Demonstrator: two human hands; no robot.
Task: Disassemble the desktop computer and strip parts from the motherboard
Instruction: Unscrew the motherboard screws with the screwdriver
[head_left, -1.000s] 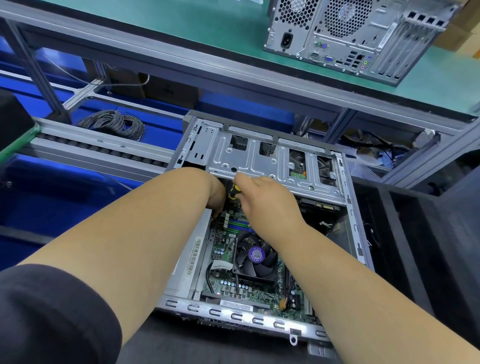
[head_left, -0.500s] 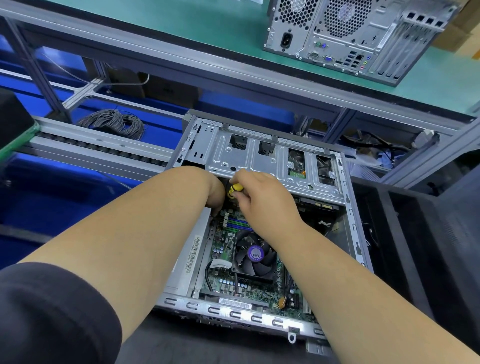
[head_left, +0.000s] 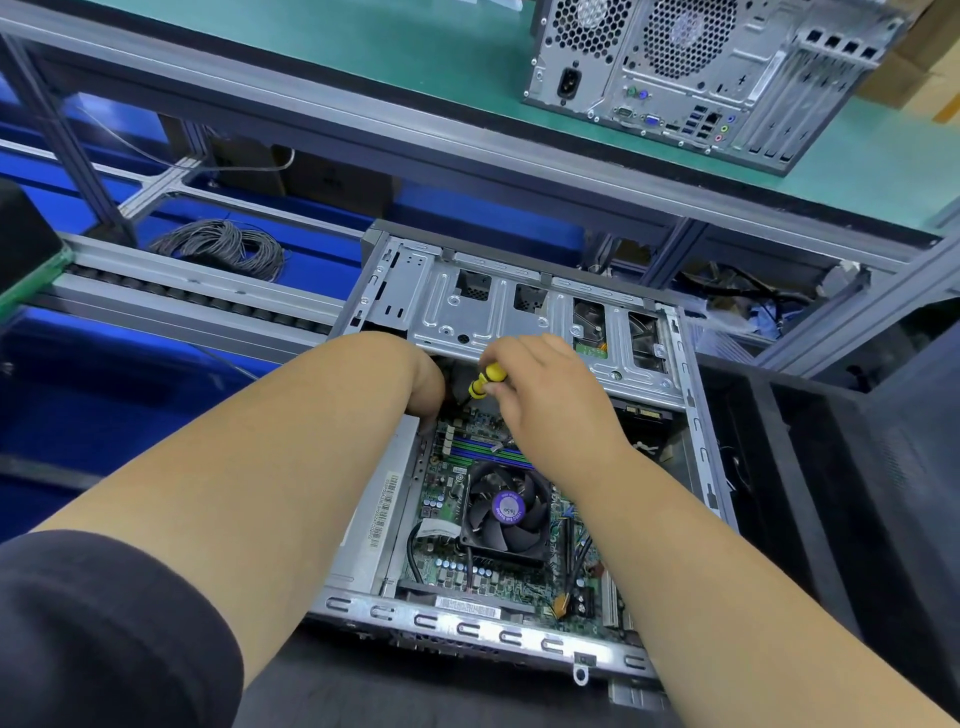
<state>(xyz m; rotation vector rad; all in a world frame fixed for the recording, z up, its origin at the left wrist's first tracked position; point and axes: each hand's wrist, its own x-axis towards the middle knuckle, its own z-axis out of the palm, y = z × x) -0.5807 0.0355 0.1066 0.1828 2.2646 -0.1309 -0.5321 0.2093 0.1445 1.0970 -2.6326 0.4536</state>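
Scene: A person leans over an open computer case (head_left: 519, 467) lying on its side on a dark work surface (head_left: 810, 493), both bare forearms reaching in from six o'clock.
Case: It sits at the centre of the view, its silver drive cage (head_left: 519, 306) at the twelve o'clock end and a slotted metal rim at the six o'clock end.
Motherboard: The green motherboard (head_left: 447, 519) lies flat inside the case, with a black cooling fan (head_left: 506, 512) bearing a purple label near its middle and blue and green memory slots (head_left: 483, 449) just toward twelve o'clock of the fan.
Right hand: The right hand (head_left: 545, 395) is curled around a yellow-handled screwdriver (head_left: 485, 380), the handle showing at the hand's nine o'clock side and pointing down toward the board below the drive cage.
Left hand: The left hand (head_left: 423, 384) dips into the case at the fan's eleven o'clock, beside the screwdriver; its fingers are hidden under the cage edge, so whether they grasp anything cannot be told.
Sleeve: A dark sleeve (head_left: 104, 623) covers the left upper arm at seven o'clock.
Surroundings: A second computer (head_left: 701, 78) stands with its rear ports facing the camera on a green shelf (head_left: 363, 47) at one o'clock; a coil of grey cable (head_left: 223, 244) lies at ten o'clock behind a roller rail (head_left: 182, 299).
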